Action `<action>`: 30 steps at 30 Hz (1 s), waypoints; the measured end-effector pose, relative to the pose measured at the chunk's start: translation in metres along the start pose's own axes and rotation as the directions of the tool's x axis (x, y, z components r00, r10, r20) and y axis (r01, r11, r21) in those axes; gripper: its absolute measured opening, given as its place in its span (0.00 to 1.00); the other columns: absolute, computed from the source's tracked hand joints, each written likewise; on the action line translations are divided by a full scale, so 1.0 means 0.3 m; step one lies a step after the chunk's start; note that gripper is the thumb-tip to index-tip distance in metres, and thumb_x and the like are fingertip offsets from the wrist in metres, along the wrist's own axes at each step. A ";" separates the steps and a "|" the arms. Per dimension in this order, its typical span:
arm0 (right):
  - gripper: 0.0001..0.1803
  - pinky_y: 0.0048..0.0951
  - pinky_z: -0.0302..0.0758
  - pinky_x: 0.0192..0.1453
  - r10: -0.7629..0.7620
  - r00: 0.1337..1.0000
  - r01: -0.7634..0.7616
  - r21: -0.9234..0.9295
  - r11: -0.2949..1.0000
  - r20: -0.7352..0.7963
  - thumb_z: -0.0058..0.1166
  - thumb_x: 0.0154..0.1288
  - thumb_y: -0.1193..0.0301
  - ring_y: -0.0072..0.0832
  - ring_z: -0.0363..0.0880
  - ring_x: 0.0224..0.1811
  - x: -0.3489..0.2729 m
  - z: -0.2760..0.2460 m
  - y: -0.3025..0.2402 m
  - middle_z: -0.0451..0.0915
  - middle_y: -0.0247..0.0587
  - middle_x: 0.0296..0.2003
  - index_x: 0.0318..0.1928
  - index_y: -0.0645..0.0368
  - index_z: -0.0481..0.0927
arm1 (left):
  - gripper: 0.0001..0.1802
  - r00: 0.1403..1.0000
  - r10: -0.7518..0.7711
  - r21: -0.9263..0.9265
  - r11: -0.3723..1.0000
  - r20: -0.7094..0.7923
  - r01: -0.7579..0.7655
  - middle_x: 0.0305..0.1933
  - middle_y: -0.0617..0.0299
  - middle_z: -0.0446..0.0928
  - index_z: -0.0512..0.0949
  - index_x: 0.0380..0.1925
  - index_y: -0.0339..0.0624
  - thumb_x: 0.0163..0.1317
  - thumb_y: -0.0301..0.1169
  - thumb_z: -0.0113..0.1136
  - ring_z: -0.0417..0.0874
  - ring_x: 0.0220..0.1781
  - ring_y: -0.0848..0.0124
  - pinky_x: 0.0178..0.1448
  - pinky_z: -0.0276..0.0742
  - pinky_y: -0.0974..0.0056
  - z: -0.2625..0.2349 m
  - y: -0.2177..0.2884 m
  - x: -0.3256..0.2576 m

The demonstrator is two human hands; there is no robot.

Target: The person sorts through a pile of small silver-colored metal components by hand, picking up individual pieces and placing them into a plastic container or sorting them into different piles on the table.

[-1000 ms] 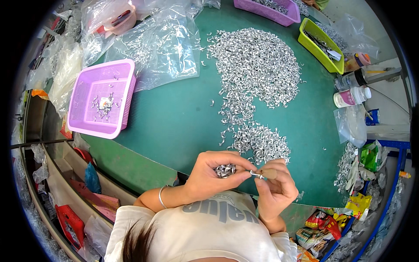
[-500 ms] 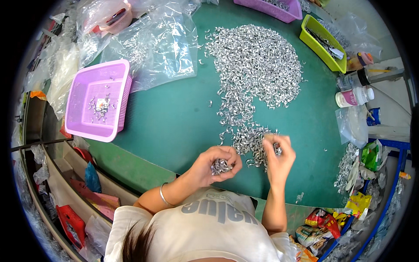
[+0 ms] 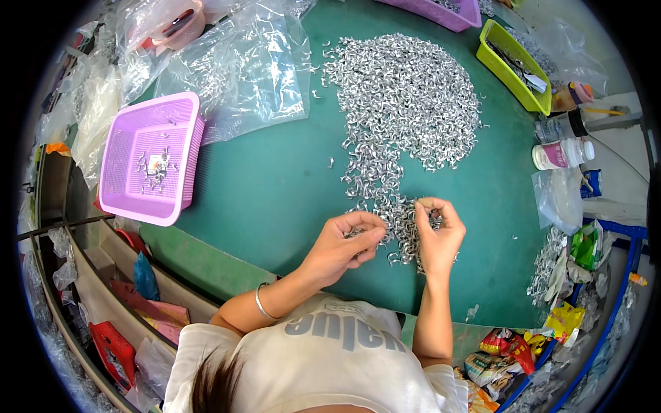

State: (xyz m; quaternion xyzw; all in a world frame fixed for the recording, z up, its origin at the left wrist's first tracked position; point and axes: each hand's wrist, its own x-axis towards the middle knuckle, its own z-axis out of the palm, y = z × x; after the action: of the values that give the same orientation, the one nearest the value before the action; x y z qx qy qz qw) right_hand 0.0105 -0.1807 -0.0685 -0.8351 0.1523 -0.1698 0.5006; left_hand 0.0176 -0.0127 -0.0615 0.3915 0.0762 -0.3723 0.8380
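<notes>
A large heap of small, curved, silvery metal pieces [image 3: 406, 96] lies on the green tabletop [image 3: 275, 186], with a narrower trail [image 3: 372, 168] of them running toward me. Over the near end of that trail, both hands are close together. My left hand [image 3: 348, 248] is curled, thumb against fingertips, around a clump of the pieces that its fingers now mostly hide. Just to its right, my right hand [image 3: 442, 237] is bent with thumb and forefinger close together. Some pieces show inside its curl, and more lie beneath it.
A purple basket [image 3: 194, 162] with a few pieces in it stands at left, beside clear plastic bags [image 3: 268, 76]. A green tray [image 3: 547, 96] and a white bottle [image 3: 561, 154] line the right side. Another purple tray [image 3: 461, 20] is at the far edge. Snack packets [image 3: 509, 351] lie below right.
My left hand has turned and risen slightly toward the right hand, its fingers closing over the clump. The right hand has shifted slightly upward over the pieces.
</notes>
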 end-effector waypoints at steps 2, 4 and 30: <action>0.05 0.21 0.64 0.31 -0.026 0.999 0.027 0.061 0.998 -0.021 0.53 0.49 0.83 0.21 0.70 0.25 -0.011 -0.011 -0.016 0.76 0.35 0.23 0.28 0.63 0.76 | 0.06 0.997 0.058 0.059 0.997 -0.059 -0.055 0.22 0.66 0.67 0.72 0.34 0.37 0.59 0.28 0.52 0.62 0.17 0.81 0.14 0.49 0.77 0.033 0.017 -0.002; 0.05 0.21 0.65 0.31 -0.074 0.996 0.074 -0.005 0.997 -0.057 0.53 0.49 0.83 0.21 0.70 0.25 -0.009 -0.021 -0.027 0.75 0.35 0.23 0.29 0.63 0.76 | 0.06 0.997 0.049 0.049 0.998 -0.065 -0.046 0.21 0.66 0.66 0.72 0.33 0.36 0.59 0.27 0.52 0.62 0.17 0.81 0.15 0.49 0.76 0.036 0.016 -0.003; 0.04 0.24 0.64 0.34 0.031 0.992 -0.031 -0.003 1.000 0.122 0.55 0.51 0.80 0.19 0.71 0.29 0.036 0.047 0.011 0.78 0.33 0.29 0.30 0.60 0.77 | 0.08 0.996 -0.025 -0.045 0.999 -0.081 0.021 0.21 0.68 0.66 0.73 0.35 0.35 0.60 0.29 0.51 0.62 0.16 0.81 0.15 0.51 0.78 -0.004 0.001 -0.048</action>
State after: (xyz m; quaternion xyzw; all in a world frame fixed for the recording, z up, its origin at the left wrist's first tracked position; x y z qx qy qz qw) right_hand 0.0260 -0.1757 -0.0763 -0.8418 0.1346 -0.1108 0.5109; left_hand 0.0078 -0.0035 -0.0562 0.3869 0.1230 -0.3638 0.8383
